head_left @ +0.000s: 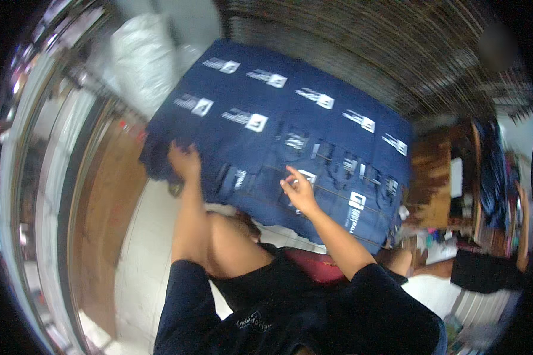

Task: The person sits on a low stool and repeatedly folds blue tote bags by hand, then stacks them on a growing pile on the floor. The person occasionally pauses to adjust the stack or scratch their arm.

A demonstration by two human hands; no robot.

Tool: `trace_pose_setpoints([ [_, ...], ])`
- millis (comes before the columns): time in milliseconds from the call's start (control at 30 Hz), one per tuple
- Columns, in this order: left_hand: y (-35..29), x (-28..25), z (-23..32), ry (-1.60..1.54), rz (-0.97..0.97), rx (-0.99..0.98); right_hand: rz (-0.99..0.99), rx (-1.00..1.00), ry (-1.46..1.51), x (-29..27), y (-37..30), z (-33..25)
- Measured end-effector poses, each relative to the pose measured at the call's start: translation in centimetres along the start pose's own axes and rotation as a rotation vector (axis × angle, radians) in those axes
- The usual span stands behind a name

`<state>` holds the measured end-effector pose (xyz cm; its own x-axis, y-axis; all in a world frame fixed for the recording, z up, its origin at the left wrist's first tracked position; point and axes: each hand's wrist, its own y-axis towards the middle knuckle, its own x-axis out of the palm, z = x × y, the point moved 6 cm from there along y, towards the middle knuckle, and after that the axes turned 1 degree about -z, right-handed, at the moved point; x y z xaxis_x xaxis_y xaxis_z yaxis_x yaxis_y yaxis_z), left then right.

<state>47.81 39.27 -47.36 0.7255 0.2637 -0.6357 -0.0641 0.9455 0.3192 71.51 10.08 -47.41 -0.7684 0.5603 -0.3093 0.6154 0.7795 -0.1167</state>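
Observation:
A broad navy cloth surface (pixel 249 97) with rows of white printed marks spreads in front of me, looking like several printed fabric pieces laid side by side. My left hand (pixel 185 161) is over its left edge, beside darker bunched cloth (pixel 157 155). Its fingers look spread, though motion blurs them, and contact with the cloth is unclear. Over the near middle is my right hand (pixel 299 190), index finger and thumb apart, with nothing visible between them. Small dark folded pieces with pale print (pixel 295 142) lie on the navy cloth around and beyond it.
A white plastic-wrapped bundle (pixel 142 56) stands at the back left. Brown wooden boards (pixel 98 236) run along the left side. Ribbed slatted sheeting (pixel 361 44) borders the far side. At right are a wooden shelf (pixel 429 177), hanging dark clothes (pixel 490 165) and another person's leg (pixel 433 270).

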Motion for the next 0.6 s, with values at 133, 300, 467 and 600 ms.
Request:
trace_pose_setpoints([
  [133, -1.4, -1.5, 4.8, -0.207, -0.136, -0.045, 0.202, 0.043, -0.034, -12.8, -5.5, 1.5],
  [300, -2.3, 0.1, 5.2, -0.527, -0.294, 0.060, 0.708, -0.240, -0.220, -31.4, -12.6, -2.7],
  [467, -12.6, -4.7, 16.1, -0.574, -0.650, 0.295, 1.399, -0.412, -0.289, -48.2, -23.9, -12.8],
  [600, -22.4, -7.7, 20.7, -0.674, -0.995, 0.198, 1.689, -0.083, -0.482, -59.7, -30.1, -14.9],
])
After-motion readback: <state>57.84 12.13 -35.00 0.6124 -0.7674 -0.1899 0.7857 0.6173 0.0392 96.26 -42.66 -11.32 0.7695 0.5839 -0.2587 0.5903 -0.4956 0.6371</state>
